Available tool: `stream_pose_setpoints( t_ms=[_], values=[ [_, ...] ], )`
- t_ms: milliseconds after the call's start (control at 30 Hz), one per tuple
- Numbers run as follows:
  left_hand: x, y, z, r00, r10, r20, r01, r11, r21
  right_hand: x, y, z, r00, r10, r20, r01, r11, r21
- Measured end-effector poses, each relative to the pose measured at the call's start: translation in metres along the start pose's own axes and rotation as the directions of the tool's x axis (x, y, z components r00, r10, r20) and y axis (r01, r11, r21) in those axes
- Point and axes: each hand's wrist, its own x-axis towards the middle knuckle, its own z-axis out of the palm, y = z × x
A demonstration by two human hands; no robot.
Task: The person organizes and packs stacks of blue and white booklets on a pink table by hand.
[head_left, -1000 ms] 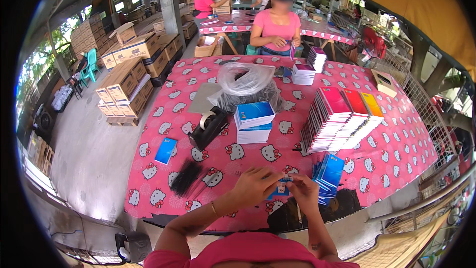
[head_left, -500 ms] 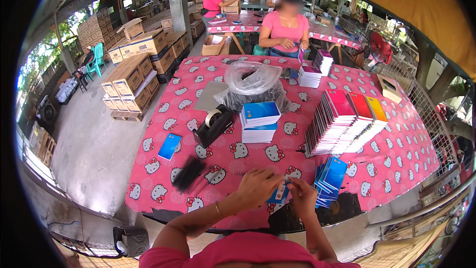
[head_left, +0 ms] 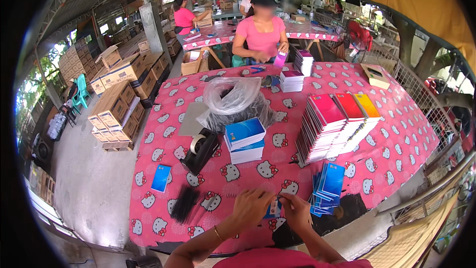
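Note:
A small blue notebook [head_left: 273, 210] is held upright between my hands at the table's near edge, mostly covered by my fingers. My left hand [head_left: 249, 209] is closed on its left side. My right hand [head_left: 296, 212] pinches at its upper right edge; any thin wire in those fingertips is too small to make out. To the left lies a heap of black spiral binding coils [head_left: 184, 204], with a single blue notebook [head_left: 161, 178] beyond it. Close by my right hand, several blue notebooks [head_left: 331, 181] lie in a loose, fanned pile.
Ahead stand a black tape dispenser [head_left: 200, 152], a stack of blue notebooks [head_left: 245, 136] and a clear plastic bag [head_left: 232, 101] of dark contents. Tall pink, red and yellow notebook stacks [head_left: 327, 126] rise to the right. A co-worker [head_left: 260, 34] handles a purple notebook [head_left: 280, 58] across the table.
My view has tilted up and shifted, so the table sits differently in it. Both hands stay at the blue notebook. The co-worker's purple notebook is lower, and one of their hands has moved away from it.

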Motion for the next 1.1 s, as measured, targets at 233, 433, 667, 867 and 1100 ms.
stream_pose_setpoints(
  t_ms=[233, 433, 667, 867, 1100],
  values=[
    [0.015, -0.001, -0.004, 0.997, 0.049, 0.061, -0.04, 0.988, -0.151, 0.006, 0.015, -0.006, 0.934, 0.205, 0.292, -0.324, 0.831, 0.453],
    [-0.049, -0.037, 0.044, 1.0, 0.016, -0.018, -0.016, 1.0, 0.004, 0.022, 0.034, -0.068, 0.978, -0.136, -0.157, 0.118, 0.985, -0.124],
    [-0.121, -0.073, 0.083, 0.919, 0.258, 0.297, -0.348, 0.887, 0.304, 0.009, 0.105, -0.069, 0.991, -0.034, 0.131, 0.12, 0.672, -0.731],
    [-0.125, -0.077, 0.077, 0.92, 0.236, 0.311, -0.3, 0.937, 0.177, 0.031, 0.052, -0.05, 0.985, -0.168, 0.029, 0.135, 0.667, -0.733],
    [-0.123, -0.064, 0.079, 0.959, 0.146, 0.244, -0.169, 0.983, 0.076, -0.007, 0.111, -0.061, 0.991, 0.027, -0.129, -0.112, 0.682, -0.723]
  ],
)
